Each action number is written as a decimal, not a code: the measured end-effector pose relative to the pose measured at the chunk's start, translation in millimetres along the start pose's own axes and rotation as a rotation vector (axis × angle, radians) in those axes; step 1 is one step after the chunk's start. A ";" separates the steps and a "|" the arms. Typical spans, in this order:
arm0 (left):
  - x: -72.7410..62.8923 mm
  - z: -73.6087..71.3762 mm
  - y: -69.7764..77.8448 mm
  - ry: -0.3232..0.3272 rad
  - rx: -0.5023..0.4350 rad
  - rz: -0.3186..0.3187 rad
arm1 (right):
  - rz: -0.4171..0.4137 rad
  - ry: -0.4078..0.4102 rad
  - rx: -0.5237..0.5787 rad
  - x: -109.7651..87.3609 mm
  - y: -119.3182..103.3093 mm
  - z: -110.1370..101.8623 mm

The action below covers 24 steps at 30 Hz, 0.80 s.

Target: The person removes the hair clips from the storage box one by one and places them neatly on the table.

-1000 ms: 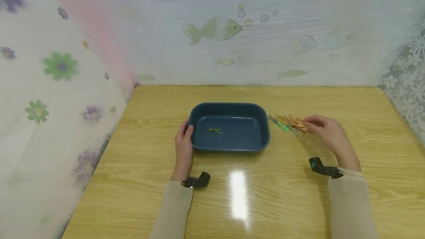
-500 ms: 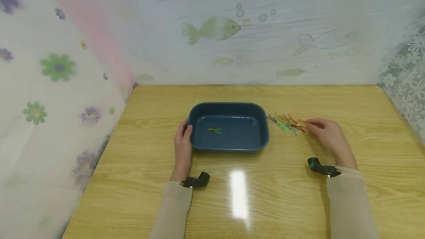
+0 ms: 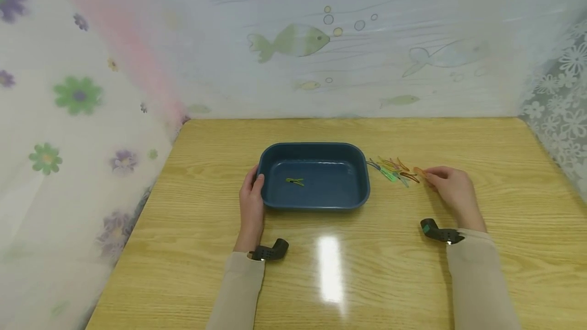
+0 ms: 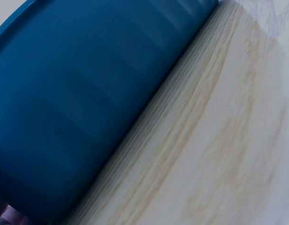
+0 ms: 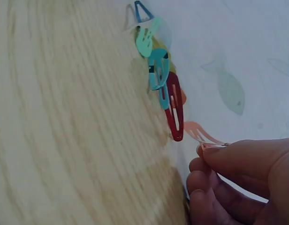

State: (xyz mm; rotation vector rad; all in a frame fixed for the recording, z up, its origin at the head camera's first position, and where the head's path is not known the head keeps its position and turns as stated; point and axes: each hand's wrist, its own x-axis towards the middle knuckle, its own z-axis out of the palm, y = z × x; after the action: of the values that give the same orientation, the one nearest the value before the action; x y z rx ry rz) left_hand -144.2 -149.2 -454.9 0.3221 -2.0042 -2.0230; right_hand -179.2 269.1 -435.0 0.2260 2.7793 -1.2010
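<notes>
My left hand (image 3: 251, 205) holds the left side of a dark blue rectangular basin (image 3: 316, 208), thumb at the rim and fingers along the outer wall. Inside the basin lies one yellow-green hair clip (image 3: 295, 182). Between thumb and fingertips, my right hand (image 3: 454, 190) pinches an orange snap hair clip (image 5: 197, 131). Just left of it several colourful hair clips lie in a loose pile beside the basin. Among them the right wrist view shows a dark red clip (image 5: 175, 105), a turquoise clip (image 5: 158, 68) and a mint green clip (image 5: 144, 42).
The wooden table (image 3: 197, 279) carries a bright light reflection in front of the basin. Behind it hangs a pale curtain (image 3: 220, 70) with fish drawings, and a flowered one (image 3: 27, 131) covers the left side. Both wrists wear black camera mounts (image 3: 437, 230).
My right hand has drawn slightly down and away from the pile with the orange clip, which now shows a little apart. My left hand keeps its hold on the basin.
</notes>
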 end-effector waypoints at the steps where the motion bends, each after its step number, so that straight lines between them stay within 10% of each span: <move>1: 0.1 0.0 -0.1 -0.002 -0.002 0.001 | 0.001 0.006 -0.006 0.0 -0.2 0.5; 24: 0.4 -1.1 -1.1 -0.004 -0.013 -0.026 | -0.050 0.050 -0.127 2.9 0.8 6.2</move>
State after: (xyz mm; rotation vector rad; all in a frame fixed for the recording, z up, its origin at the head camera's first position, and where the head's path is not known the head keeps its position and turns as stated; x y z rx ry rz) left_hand -144.2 -150.3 -456.0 0.3437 -1.9987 -2.0524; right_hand -181.7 265.4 -440.3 0.1795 2.9077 -1.0378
